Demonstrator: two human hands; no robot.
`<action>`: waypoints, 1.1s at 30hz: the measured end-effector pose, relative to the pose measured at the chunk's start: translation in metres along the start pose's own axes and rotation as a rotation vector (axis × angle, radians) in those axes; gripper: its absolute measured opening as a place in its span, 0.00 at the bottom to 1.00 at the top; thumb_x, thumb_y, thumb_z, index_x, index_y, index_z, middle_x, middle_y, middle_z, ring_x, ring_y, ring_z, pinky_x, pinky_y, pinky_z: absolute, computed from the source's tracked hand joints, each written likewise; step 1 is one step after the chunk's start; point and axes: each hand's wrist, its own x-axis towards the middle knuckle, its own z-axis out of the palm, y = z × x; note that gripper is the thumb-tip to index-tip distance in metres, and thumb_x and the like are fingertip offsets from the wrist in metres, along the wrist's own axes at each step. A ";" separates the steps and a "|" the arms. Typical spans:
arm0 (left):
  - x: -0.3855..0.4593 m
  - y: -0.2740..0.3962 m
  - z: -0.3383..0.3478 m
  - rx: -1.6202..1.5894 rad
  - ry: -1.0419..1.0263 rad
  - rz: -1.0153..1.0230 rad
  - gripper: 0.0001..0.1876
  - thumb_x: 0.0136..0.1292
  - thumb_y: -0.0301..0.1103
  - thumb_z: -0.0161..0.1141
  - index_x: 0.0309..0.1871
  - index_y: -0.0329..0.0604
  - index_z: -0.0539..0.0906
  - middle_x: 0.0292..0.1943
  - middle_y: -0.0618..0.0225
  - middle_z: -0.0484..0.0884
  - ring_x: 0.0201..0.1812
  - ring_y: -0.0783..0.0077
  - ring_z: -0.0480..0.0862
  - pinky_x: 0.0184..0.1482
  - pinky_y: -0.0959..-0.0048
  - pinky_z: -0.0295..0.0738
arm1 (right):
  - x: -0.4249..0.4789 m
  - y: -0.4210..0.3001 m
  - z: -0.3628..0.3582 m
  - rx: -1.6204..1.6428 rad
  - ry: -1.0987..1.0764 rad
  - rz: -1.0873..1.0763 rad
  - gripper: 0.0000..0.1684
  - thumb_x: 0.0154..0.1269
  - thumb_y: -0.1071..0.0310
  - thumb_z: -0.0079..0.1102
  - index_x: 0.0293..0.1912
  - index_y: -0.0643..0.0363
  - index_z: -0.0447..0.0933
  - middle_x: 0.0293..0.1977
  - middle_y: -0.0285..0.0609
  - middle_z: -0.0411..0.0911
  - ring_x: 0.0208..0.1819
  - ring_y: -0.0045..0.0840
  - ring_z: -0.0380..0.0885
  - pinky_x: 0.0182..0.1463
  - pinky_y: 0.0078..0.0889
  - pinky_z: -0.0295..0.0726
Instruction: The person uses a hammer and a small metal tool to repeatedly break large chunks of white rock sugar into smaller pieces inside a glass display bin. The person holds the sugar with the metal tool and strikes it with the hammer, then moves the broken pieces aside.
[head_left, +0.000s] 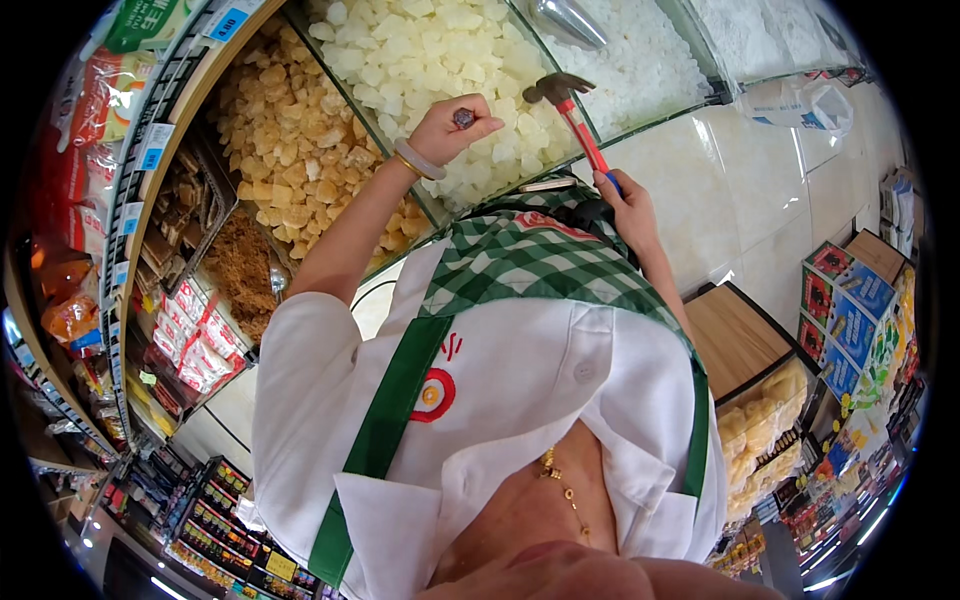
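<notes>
My left hand is closed round a dark metal rod, perhaps a chisel, whose round end shows above the fist; its lower part is hidden. It is over a glass-walled bin of pale yellow rock sugar. In my right hand is the red and blue handle of a claw hammer. The hammer's dark head is above the bin's right part, to the right of my left hand and apart from it. Amber rock sugar fills the bin on the left.
White crystals and a metal scoop lie in the bin on the right. Brown sugar and packaged goods stand at the left. A wood-topped stand is at the right, near stacked cartons. Glass dividers separate the bins.
</notes>
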 end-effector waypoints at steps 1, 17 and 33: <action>0.000 0.004 0.000 0.029 -0.032 0.004 0.09 0.63 0.27 0.56 0.26 0.39 0.71 0.24 0.76 0.68 0.27 0.83 0.64 0.31 0.81 0.61 | -0.005 -0.010 -0.003 -0.022 0.017 -0.028 0.20 0.66 0.53 0.53 0.36 0.64 0.75 0.18 0.35 0.66 0.23 0.16 0.62 0.29 0.22 0.65; -0.004 0.006 0.004 0.323 -0.093 0.071 0.12 0.57 0.39 0.64 0.33 0.39 0.78 0.20 0.66 0.74 0.22 0.70 0.71 0.28 0.74 0.68 | -0.043 -0.046 -0.017 -0.134 -0.044 -0.415 0.13 0.59 0.61 0.59 0.39 0.60 0.75 0.18 0.47 0.71 0.19 0.37 0.71 0.25 0.29 0.70; -0.015 -0.003 0.006 0.428 -0.077 0.223 0.08 0.54 0.26 0.63 0.30 0.36 0.73 0.26 0.66 0.73 0.28 0.74 0.73 0.31 0.76 0.68 | -0.044 -0.062 -0.025 -0.193 -0.026 -0.699 0.14 0.56 0.61 0.63 0.36 0.60 0.74 0.20 0.48 0.73 0.20 0.40 0.74 0.24 0.32 0.71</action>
